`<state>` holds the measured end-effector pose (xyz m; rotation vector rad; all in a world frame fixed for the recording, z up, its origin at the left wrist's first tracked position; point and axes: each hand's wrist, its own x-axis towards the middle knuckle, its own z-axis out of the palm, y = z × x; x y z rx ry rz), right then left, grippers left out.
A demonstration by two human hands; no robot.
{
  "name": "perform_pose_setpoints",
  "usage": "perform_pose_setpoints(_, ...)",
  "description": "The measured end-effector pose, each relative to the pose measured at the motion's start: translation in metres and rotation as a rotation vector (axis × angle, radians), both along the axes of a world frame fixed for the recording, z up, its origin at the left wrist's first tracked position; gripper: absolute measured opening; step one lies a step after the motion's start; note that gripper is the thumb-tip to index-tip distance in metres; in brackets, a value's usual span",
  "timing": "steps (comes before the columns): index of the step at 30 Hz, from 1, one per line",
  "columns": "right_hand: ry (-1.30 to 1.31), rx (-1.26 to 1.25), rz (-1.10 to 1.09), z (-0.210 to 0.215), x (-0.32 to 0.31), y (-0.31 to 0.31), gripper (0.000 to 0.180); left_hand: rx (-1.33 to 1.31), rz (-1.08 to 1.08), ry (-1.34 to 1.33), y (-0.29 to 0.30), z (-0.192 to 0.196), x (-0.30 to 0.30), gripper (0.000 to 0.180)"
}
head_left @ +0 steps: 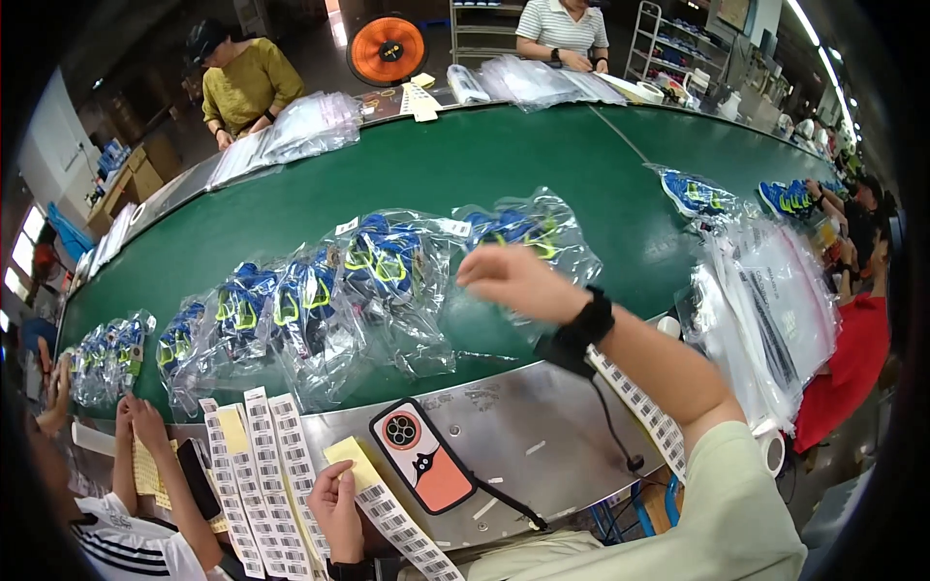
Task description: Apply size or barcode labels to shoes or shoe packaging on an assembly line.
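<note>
My left hand (336,508) is at the metal edge of the bench, its thumb and fingers closed on the yellow-topped end of a barcode label strip (392,520). My right hand (513,281) reaches out over the green belt, fingers loosely extended to the left and nothing visible in them. Beneath and beyond it lies a clear plastic bag (572,242) with blue and lime shoes (513,229) inside. A white label (451,228) shows just past the fingertips. To the left, more bagged shoes (387,257) lie in a row.
A phone in a cat-pattern case (423,455) and more label strips (263,484) rest on the metal ledge (542,416). Empty plastic bags (765,310) are piled at right. Co-workers stand around the green belt (407,174); one person's hands (140,421) are at left.
</note>
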<state>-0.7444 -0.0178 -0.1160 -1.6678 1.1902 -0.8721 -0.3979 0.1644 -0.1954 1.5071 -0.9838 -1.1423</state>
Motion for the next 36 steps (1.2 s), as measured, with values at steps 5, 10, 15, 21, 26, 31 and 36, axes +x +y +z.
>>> perform_pose_setpoints(5, 0.019, -0.115, 0.534, -0.003, 0.118, 0.110, 0.025, -0.113, 0.058, 0.099, 0.003, 0.058, -0.030, 0.021)
perform_pose_setpoints(10, -0.087, -0.048, 0.357, -0.028, 0.123, 0.126, 0.024, -0.173, -0.042, -0.048, 0.006, 0.065, -0.048, 0.031)
perform_pose_setpoints(15, -0.164, -0.177, 0.197, -0.027, 0.128, 0.129, 0.015, -0.241, -0.057, -0.139, 0.018, 0.066, -0.049, 0.023)
perform_pose_setpoints(21, -0.036, -0.606, 0.207, -0.017, 0.118, 0.128, 0.016, -0.185, -0.063, -0.177, 0.012, 0.062, -0.061, 0.027)
perform_pose_setpoints(26, -0.035, -0.657, 0.153, -0.027, 0.117, 0.131, 0.020, -0.206, -0.020, -0.118, 0.007, 0.050, -0.063, 0.027)
perform_pose_setpoints(31, -0.003, -0.710, 0.115, -0.033, 0.119, 0.134, 0.019, -0.206, -0.047, -0.209, 0.010, 0.049, -0.060, 0.024)
perform_pose_setpoints(36, 0.070, -0.879, 0.137, -0.036, 0.115, 0.133, 0.016, -0.146, -0.095, -0.137, 0.012, 0.052, -0.065, 0.032)
